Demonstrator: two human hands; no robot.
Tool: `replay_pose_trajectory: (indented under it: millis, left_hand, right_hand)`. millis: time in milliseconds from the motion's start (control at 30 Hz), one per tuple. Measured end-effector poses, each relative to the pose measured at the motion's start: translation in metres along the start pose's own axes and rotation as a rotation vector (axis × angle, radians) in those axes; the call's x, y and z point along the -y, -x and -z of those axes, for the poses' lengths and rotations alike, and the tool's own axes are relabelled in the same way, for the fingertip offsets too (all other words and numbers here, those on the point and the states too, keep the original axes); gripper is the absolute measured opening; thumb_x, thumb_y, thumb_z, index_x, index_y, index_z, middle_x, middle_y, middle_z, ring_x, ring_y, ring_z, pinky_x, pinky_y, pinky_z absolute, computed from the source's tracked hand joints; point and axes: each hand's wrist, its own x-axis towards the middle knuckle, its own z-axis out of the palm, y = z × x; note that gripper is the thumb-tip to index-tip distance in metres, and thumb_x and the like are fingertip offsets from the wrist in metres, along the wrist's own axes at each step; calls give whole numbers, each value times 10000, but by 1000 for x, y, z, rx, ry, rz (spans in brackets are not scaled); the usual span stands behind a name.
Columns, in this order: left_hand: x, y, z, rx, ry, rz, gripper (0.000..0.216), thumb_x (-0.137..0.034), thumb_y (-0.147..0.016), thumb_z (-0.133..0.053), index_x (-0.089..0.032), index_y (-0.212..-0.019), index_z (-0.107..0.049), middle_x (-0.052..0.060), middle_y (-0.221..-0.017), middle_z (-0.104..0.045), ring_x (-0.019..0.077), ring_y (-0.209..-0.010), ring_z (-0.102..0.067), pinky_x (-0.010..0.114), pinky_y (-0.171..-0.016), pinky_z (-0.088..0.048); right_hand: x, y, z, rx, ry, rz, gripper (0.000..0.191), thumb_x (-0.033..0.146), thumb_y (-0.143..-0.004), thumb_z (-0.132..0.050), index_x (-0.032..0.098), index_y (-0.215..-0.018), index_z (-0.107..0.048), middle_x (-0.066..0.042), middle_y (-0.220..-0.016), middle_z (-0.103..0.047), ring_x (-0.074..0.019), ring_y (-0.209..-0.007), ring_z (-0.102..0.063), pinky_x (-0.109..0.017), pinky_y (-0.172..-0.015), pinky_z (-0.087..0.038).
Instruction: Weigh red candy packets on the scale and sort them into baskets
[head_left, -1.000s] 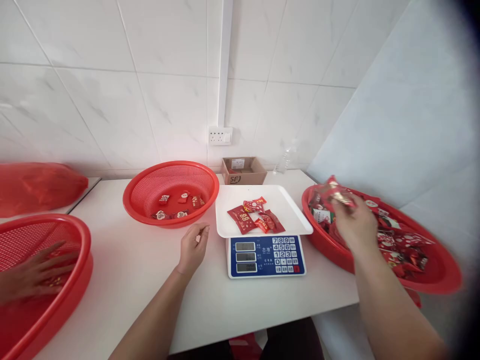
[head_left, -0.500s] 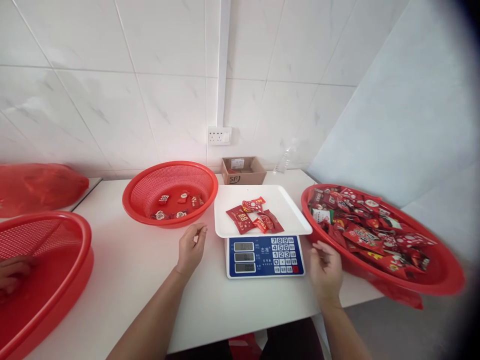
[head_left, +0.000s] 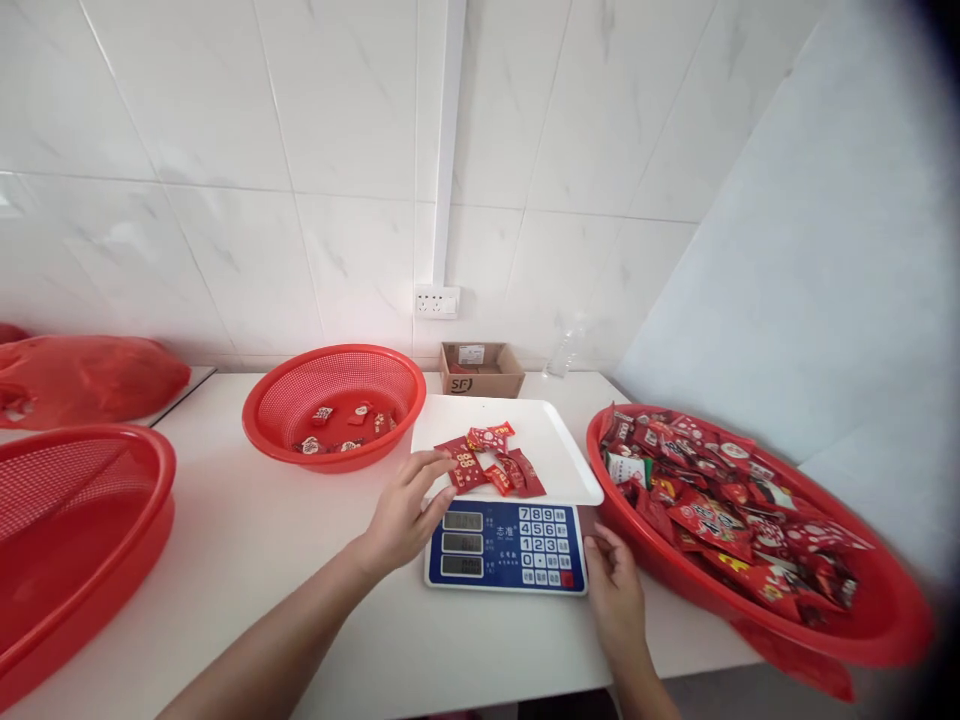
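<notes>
A blue-faced digital scale with a white weighing tray stands in the middle of the white table. Several red snack packets lie on that tray. My left hand reaches over the tray's left edge, fingers spread and open, its fingertips touching the nearest packet. My right hand rests on the table at the scale's right front corner, fingers loosely open and holding nothing. A wide red basket heaped with red packets sits to the right.
A red mesh basket with several small packets stands behind my left hand. Another red basket is at the left edge, a red plastic bag behind it. A small cardboard box sits against the tiled wall under a socket.
My left hand has moved right from the table onto the tray's edge and opened. My right hand left the right basket and settled beside the scale. Another person's hand has left the left basket.
</notes>
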Motion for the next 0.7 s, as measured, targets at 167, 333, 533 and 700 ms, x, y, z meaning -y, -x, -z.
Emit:
replay_pose_trajectory:
  millis: [167, 333, 533, 700]
  left_hand:
    - [-4, -52, -24, 346, -75, 90, 539, -474, -900, -368, -195, -1361, -342, 140, -1445, -322, 282, -1376, -161, 470, -1083, -236]
    - [-7, -68, -44, 603, -116, 174, 646, -564, -880, -315, -221, -1419, -221, 151, -1477, -248, 327, -1376, -125, 540, -1066, -182]
    - [-20, -70, -59, 637, -146, 120, 709, -635, -849, -294, -228, -1424, -209, 142, -1516, -121, 338, -1383, -43, 552, -1071, -113]
    - [-11, -93, -74, 697, -187, 96, 721, -666, -828, -300, -212, -1388, -297, 152, -1499, -186, 336, -1376, -106, 577, -1049, -120]
  right_hand:
    - [-4, 0, 2, -3, -26, 5, 576, 570, -707, -519, 159, -1109, -525, -105, -1052, -599, -236, -933, -571, -356, -813, -441]
    - [-10, -1, 5, 31, -69, 25, 538, 548, -709, -532, 172, -1093, -529, -80, -965, -630, -229, -887, -591, -344, -768, -463]
    - [-5, 0, 8, 60, -87, -11, 533, 565, -700, -532, 177, -1064, -528, -89, -954, -640, -236, -884, -607, -348, -772, -472]
    - [-6, -1, 8, 85, -130, -24, 578, 592, -670, -549, 179, -1074, -515, -90, -969, -640, -238, -894, -609, -349, -777, -476]
